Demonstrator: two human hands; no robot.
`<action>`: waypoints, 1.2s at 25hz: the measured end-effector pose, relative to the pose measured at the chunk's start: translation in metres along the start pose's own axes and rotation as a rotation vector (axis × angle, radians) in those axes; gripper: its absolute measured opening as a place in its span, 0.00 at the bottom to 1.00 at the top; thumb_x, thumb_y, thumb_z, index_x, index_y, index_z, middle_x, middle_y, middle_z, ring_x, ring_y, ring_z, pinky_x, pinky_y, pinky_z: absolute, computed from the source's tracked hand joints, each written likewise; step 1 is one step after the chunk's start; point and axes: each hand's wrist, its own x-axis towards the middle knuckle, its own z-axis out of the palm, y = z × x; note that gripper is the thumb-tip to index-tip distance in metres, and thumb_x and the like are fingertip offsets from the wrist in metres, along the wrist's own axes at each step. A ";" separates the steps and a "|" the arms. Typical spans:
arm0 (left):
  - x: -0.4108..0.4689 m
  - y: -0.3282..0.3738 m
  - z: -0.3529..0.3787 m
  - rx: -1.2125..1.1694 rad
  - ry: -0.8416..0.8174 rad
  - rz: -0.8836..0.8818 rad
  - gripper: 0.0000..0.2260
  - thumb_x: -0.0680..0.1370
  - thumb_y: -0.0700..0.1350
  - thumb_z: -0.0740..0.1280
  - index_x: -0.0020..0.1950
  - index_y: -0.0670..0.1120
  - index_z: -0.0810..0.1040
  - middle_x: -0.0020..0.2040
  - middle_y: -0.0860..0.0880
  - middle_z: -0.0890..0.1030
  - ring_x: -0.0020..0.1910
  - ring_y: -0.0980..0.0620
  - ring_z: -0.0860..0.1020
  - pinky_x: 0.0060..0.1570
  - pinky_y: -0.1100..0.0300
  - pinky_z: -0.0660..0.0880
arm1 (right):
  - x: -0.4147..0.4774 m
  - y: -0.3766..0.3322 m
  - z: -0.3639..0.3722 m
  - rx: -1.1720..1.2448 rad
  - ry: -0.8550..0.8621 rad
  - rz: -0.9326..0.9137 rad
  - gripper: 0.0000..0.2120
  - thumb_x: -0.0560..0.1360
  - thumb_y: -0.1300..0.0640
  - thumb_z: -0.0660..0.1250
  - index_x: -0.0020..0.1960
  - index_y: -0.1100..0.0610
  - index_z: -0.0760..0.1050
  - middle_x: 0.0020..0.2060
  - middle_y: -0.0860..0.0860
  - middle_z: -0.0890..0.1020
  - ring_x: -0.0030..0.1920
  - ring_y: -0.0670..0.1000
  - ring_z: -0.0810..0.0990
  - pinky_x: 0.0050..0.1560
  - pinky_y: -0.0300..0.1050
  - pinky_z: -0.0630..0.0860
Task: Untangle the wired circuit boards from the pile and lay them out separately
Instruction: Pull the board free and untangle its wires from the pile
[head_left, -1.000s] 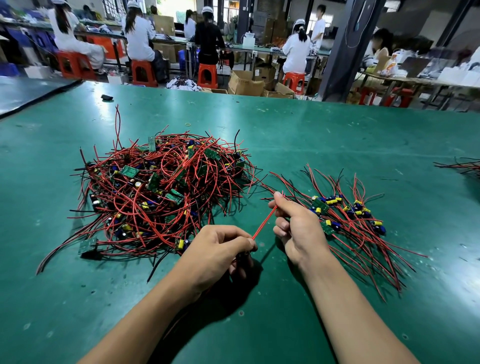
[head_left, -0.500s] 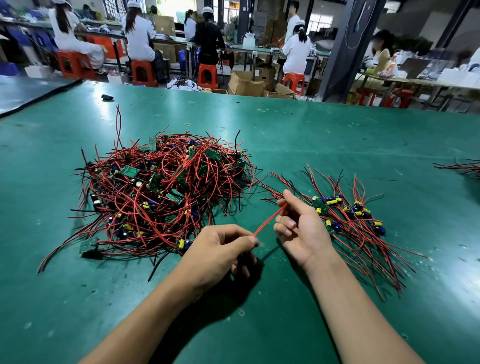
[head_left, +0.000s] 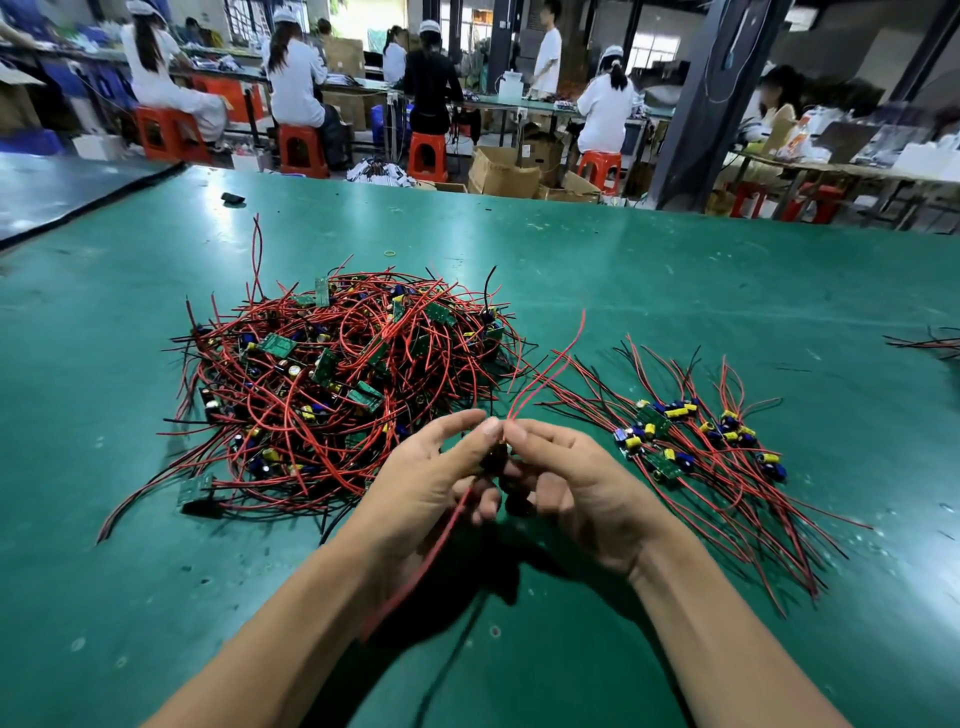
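Two grips, left hand (head_left: 431, 483) and right hand (head_left: 576, 483), pinch one board (head_left: 493, 460); its wires (head_left: 545, 374) run far-to-near; the row (head_left: 696, 447) lies rightward, nearest the right hand.

Open green mat (head_left: 675, 270) beyond tangled pile (head_left: 337, 384) and laid-out boards (head_left: 696, 441)

tangled pile (head_left: 332, 395): small green circuit boards with yellow and blue capacitors, red and black leads knotted, heaped on the desk (head_left: 675, 270) left of centre. sorted group (head_left: 691, 441): boards flat, well right of the pile, leads fanned. held board (head_left: 493, 460): dark, blurred, pinched between left hand (head_left: 415, 493) and right hand (head_left: 582, 488), red leads rising.
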 end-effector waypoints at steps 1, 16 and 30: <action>0.000 0.002 0.000 -0.023 -0.020 -0.009 0.21 0.67 0.54 0.73 0.57 0.46 0.80 0.40 0.44 0.83 0.24 0.52 0.74 0.23 0.63 0.72 | -0.001 0.000 0.000 0.003 -0.026 -0.028 0.09 0.70 0.53 0.75 0.49 0.55 0.84 0.41 0.56 0.82 0.41 0.55 0.74 0.46 0.50 0.67; 0.001 0.008 -0.006 -0.113 0.025 0.027 0.11 0.67 0.51 0.73 0.45 0.48 0.86 0.45 0.47 0.85 0.40 0.53 0.83 0.36 0.62 0.78 | -0.006 -0.003 0.002 -0.331 0.051 -0.454 0.13 0.69 0.65 0.74 0.46 0.47 0.84 0.40 0.47 0.84 0.35 0.44 0.76 0.37 0.34 0.73; -0.008 -0.005 0.001 0.192 0.024 0.006 0.10 0.78 0.34 0.66 0.40 0.39 0.84 0.35 0.43 0.82 0.31 0.51 0.80 0.30 0.63 0.78 | -0.004 0.002 -0.004 -0.301 0.140 -0.173 0.12 0.71 0.52 0.76 0.50 0.58 0.85 0.43 0.59 0.85 0.42 0.55 0.81 0.46 0.51 0.81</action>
